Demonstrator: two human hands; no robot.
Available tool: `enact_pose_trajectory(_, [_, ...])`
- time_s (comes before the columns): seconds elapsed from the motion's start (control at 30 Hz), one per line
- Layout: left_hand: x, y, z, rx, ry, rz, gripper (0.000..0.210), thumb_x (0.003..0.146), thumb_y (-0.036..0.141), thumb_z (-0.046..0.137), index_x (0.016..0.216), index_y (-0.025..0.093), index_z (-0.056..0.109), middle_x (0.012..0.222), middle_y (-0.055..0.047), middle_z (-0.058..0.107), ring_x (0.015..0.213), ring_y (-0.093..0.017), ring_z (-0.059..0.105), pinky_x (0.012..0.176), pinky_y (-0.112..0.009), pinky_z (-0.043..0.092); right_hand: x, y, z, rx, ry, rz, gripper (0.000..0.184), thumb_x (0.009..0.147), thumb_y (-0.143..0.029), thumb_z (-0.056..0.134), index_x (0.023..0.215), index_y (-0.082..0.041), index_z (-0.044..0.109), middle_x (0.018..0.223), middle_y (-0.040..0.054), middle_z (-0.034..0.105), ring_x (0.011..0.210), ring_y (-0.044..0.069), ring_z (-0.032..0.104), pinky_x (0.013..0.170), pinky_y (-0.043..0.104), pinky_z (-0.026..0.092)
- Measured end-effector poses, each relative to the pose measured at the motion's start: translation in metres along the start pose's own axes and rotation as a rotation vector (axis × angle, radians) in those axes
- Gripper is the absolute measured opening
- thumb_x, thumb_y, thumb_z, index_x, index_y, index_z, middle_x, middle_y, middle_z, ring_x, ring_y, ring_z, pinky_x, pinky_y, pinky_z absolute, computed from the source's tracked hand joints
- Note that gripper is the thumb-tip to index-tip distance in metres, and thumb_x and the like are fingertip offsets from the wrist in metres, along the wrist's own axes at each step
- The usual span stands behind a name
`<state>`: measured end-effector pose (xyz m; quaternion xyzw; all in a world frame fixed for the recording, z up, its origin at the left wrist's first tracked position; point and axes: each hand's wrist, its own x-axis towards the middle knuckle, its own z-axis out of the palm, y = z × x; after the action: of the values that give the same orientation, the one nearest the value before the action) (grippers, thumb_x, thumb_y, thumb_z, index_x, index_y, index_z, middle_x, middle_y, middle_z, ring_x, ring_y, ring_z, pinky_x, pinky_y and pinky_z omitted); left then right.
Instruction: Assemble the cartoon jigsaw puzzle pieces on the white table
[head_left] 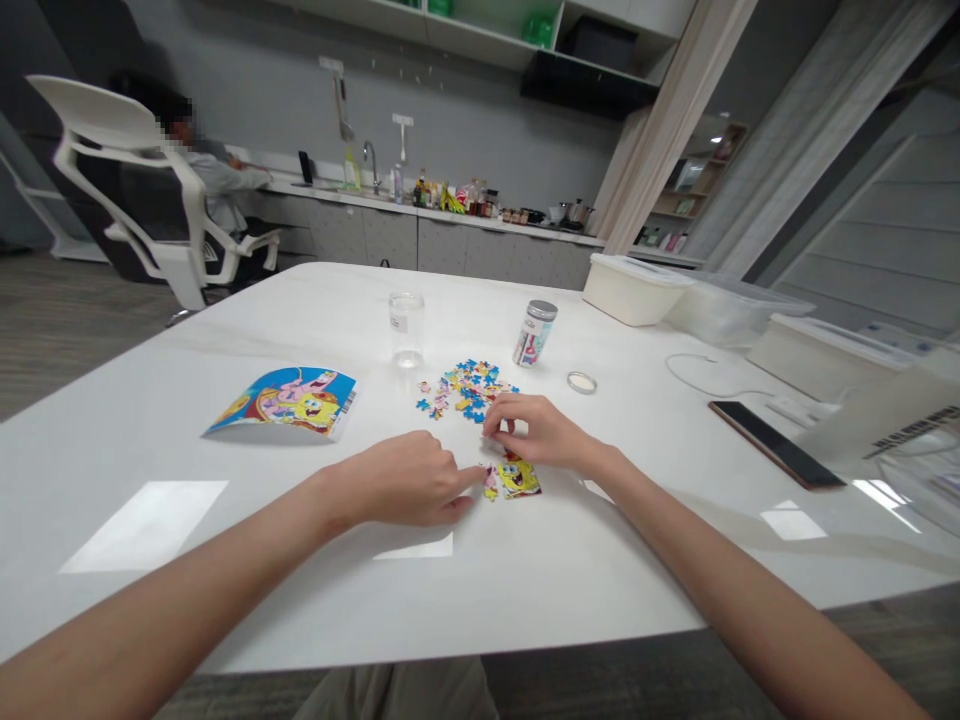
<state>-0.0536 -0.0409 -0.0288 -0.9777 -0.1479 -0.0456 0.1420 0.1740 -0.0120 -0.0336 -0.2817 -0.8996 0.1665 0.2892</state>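
Several joined jigsaw pieces (519, 478) with a yellow cartoon face lie on the white table, with a few pink and yellow pieces (490, 486) along their left side. My left hand (409, 478) rests low over the table, its index finger stretched out to touch those pink and yellow pieces, the other fingers curled. Just above the joined part, my right hand (536, 430) is closed in a pinch on what looks like a small puzzle piece, mostly hidden by the fingers. Beyond it spreads a pile of loose puzzle pieces (469, 385), mainly blue, pink and yellow.
A curled picture sheet (300, 400) lies left. Behind the pile stand a clear jar (406, 330) and a printed canister (535, 333); a round lid (582, 382) lies nearby. A dark phone-like slab (776, 445) and storage boxes (634, 290) are right. A person sits at the back left.
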Motion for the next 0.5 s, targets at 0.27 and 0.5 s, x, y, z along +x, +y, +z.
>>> enact_pose_trajectory(0.27, [0.0045, 0.006, 0.0022, -0.067, 0.021, -0.081, 0.03, 0.092, 0.043, 0.05, 0.096, 0.017, 0.065, 0.049, 0.0, 0.059, 0.041, -0.014, 0.052, 0.045, -0.027, 0.032, -0.0002, 0.0025, 0.0017, 0.058, 0.016, 0.11, 0.016, 0.081, -0.007, 0.056, 0.085, -0.019, 0.065, 0.086, 0.0027, 0.068, 0.08, 0.014, 0.063, 0.075, 0.029, 0.051])
enact_pose_trajectory(0.5, [0.008, 0.0103, 0.0029, -0.066, -0.01, -0.131, 0.027, 0.092, 0.038, 0.051, 0.092, 0.017, 0.068, 0.05, -0.002, 0.059, 0.043, -0.015, 0.055, 0.047, -0.026, 0.034, -0.0015, -0.0019, -0.0001, -0.1, -0.127, 0.051, 0.012, 0.084, -0.017, 0.061, 0.093, -0.018, 0.069, 0.097, 0.0074, 0.062, 0.094, 0.018, 0.058, 0.084, 0.034, 0.048])
